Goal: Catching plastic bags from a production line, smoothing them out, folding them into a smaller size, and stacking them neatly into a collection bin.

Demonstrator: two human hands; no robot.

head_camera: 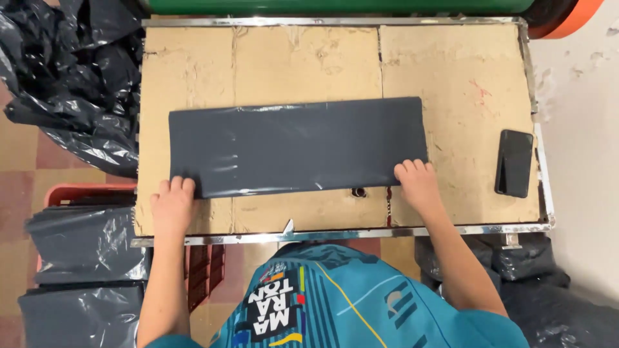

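Dark grey plastic, a long flat folded sheet (296, 147), lies across the middle of a cardboard-topped table (451, 77) with a metal rim. The left hand (173, 205) rests at the sheet's near left corner, fingers together and laid flat on the plastic edge. The right hand (418, 182) is at the near right corner, fingers lightly curled, fingertips pressing the sheet's near edge onto the cardboard. Whether either hand pinches the plastic or only presses on it cannot be told.

A black phone (514, 162) lies on the table near its right edge, well apart from the sheet.

To the near left, below the table, a red crate (77, 192) holds a stack of folded grey plastic (87, 245), which covers most of its inside; another grey pile (80, 316) lies nearer. At the far left sits a crumpled heap of black plastic (71, 77). More dark plastic (535, 283) is bundled under the table's near right corner. A green roll (335, 6) runs along the far side of the table.
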